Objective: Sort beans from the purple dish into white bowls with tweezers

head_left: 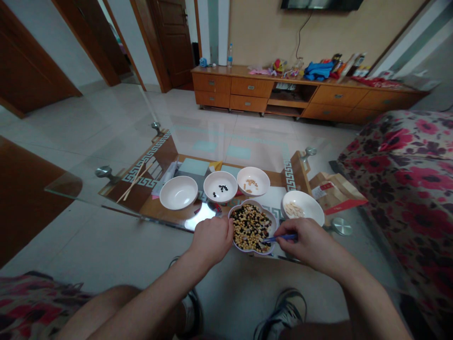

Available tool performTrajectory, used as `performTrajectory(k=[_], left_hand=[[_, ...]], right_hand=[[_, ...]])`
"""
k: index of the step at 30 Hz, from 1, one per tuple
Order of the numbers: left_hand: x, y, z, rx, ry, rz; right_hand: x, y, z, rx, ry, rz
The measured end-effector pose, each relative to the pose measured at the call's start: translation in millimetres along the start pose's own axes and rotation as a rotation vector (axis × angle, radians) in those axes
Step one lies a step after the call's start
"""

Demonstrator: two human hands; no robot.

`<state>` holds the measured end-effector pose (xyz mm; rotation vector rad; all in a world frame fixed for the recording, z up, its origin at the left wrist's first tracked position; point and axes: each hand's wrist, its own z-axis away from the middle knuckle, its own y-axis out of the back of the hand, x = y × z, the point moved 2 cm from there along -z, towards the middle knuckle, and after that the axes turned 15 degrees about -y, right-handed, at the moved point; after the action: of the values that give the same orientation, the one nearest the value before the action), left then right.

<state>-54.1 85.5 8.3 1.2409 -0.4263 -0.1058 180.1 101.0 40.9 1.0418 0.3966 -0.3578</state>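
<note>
A bowl of mixed beans (252,227) stands at the near edge of a glass table (116,141). My left hand (211,239) is curled against the bowl's left rim, steadying it. My right hand (307,242) grips blue tweezers (279,238) whose tips reach into the beans from the right. Behind stand white bowls: an empty one (178,192), one with a few black beans (220,186), one with tan beans (253,181), and one with pale seeds (302,208).
Wooden chopsticks (133,182) lie on the table's left side. A brown paper bag (334,191) sits at the right, beside a floral sofa (406,189). A long wooden cabinet (300,94) lines the far wall. My knees and shoes show below.
</note>
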Motion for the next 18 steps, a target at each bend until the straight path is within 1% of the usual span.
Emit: performTrajectory(k=[6,10,13,15,18], left_hand=[[0.8,1.5,0.2,0.007,-0.004,-0.006],[0.7,1.4,-0.1,-0.002,0.001,-0.001],[0.7,1.5,0.1,-0.007,0.004,0.003],[0.7,1.8,0.2,-0.006,0.003,0.006],[0.7,1.9,0.1,-0.006,-0.001,0.011]], right_hand=[[-5.0,2.8,2.2,0.023,0.019,0.003],[-5.2,9.2,3.3,0.088,0.027,-0.014],[-1.5,18.2,3.4,0.205,0.028,-0.04],[3.1,25.6,3.8,0.313,0.018,-0.058],[12.9,36.5,5.2,0.484,-0.04,-0.039]])
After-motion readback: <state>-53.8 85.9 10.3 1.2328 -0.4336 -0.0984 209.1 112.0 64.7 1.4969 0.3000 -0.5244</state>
